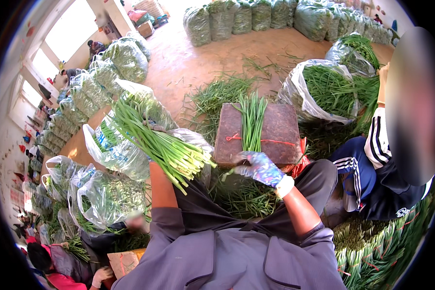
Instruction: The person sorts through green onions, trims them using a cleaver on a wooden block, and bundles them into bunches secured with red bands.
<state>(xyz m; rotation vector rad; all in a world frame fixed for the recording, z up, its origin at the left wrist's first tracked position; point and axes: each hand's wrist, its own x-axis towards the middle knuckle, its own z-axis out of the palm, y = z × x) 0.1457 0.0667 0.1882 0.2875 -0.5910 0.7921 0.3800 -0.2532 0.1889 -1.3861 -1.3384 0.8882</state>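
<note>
A thick bunch of garlic chives (pixel 164 147), pale cut ends toward me, is gripped by my left hand (pixel 154 126); the stalks hide most of that hand. A smaller bunch of garlic chives (pixel 252 121) lies on a dark, worn block (pixel 285 120) before my knees. Red string (pixel 278 142) runs across the block at this bunch. My right hand (pixel 260 167), in a blue patterned glove, is at the block's near edge, close to the smaller bunch's lower ends. Its fingers are bent, and a short pale stalk (pixel 226 174) sticks out from them.
Loose chives (pixel 222 99) litter the floor around the block. An open bag of chives (pixel 319 89) stands at right, beside a seated person (pixel 372 169). Filled clear bags (pixel 125 150) stand at left; tied bundles (pixel 372 246) are stacked lower right. Another person (pixel 58 266) works lower left.
</note>
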